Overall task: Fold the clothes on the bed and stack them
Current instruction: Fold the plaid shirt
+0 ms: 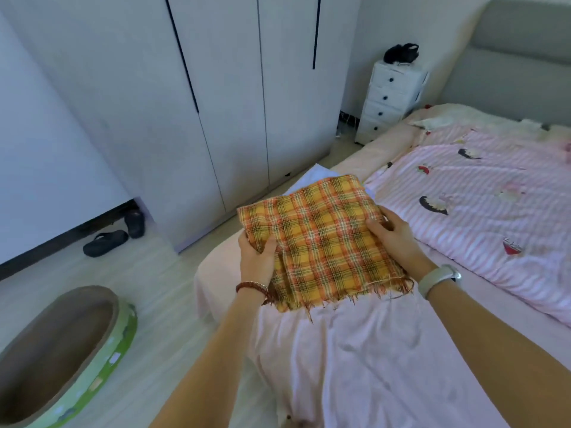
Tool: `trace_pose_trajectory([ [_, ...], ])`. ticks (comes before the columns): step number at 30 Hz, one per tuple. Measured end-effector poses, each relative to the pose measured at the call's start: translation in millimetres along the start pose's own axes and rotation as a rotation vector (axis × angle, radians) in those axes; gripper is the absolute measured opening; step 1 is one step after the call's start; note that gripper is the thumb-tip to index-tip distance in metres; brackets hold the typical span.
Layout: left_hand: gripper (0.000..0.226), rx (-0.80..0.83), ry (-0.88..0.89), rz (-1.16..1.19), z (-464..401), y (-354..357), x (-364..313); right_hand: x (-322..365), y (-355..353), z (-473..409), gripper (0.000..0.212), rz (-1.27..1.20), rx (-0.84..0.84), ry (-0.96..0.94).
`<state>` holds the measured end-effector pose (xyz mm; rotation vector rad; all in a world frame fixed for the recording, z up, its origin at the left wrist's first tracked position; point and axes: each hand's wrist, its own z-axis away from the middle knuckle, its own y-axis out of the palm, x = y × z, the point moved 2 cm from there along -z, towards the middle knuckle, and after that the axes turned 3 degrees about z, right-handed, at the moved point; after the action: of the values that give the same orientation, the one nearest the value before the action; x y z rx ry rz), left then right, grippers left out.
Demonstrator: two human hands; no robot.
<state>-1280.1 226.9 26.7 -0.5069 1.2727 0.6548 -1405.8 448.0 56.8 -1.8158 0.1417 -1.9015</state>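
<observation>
A bed [355,366] with a pale pink sheet filled the right and lower part of the view, with a pink striped quilt [482,193] spread over its far right side. Above the bed's near left corner, a folded plaid cloth [321,239] was held between two hands, roughly level and seemingly lifted off the sheet. Just beyond it, a pale lilac folded garment [315,177] lay on the bed's edge, mostly hidden by the plaid cloth; this looked like the stack.

The plaid cloth lay directly between the two hands, its long axis running away from the person toward the lilac garment, so both hands were equally near. It was yellow with orange, red and dark lines, thin and a little crumpled, folded into a rough rectangle with a frayed, thready near edge.

The left hand [256,261] gripped its left edge, thumb on top and fingers tucked under. The right hand [395,236] gripped the right edge, fingers [378,227] curled over the top.
</observation>
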Motion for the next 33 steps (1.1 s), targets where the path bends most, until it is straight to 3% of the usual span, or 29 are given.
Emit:
trace_pose_trajectory([
  [3, 0.06, -0.036, 0.003, 0.04, -67.6, 46.5, -12.5, 14.2, -8.3, -94.9, 0.051, 0.078, 0.026, -0.03],
  [12, 0.063, -0.196, -0.135, 0.112, -225.7, 165.9, 13.7, -8.5, 4.9, -347.5, 0.046, 0.243, 0.235, -0.059],
  [15, 0.062, -0.273, -0.253, 0.012, -243.5, 186.7, 49.4, -46.9, 24.1, -395.3, 0.05, 0.27, 0.335, 0.034],
  [17, 0.063, -0.348, -0.319, -0.168, -247.8, 193.7, 73.6, -76.7, 39.8, -416.5, 0.037, 0.311, 0.415, 0.082],
  [20, 0.083, -0.424, -0.413, -0.311, -249.9, 193.2, 107.8, -109.5, 53.9, -442.1, 0.042, 0.351, 0.499, 0.091],
  [23, 0.105, -0.386, -0.498, -0.002, -250.1, 194.9, 138.1, -129.6, 60.9, -461.2, 0.071, 0.334, 0.619, 0.2],
  [26, 0.098, -0.255, -0.629, 0.441, -247.3, 206.2, 153.5, -152.4, 75.6, -459.0, 0.076, 0.244, 0.801, 0.278],
  [31, 0.069, -0.178, -0.585, 0.557, -235.9, 191.6, 162.4, -161.7, 82.0, -432.2, 0.076, 0.113, 0.788, 0.298],
  [33, 0.074, -0.177, -0.622, 0.632, -236.0, 173.4, 164.6, -155.0, 79.8, -419.2, 0.076, 0.037, 0.763, 0.295],
])
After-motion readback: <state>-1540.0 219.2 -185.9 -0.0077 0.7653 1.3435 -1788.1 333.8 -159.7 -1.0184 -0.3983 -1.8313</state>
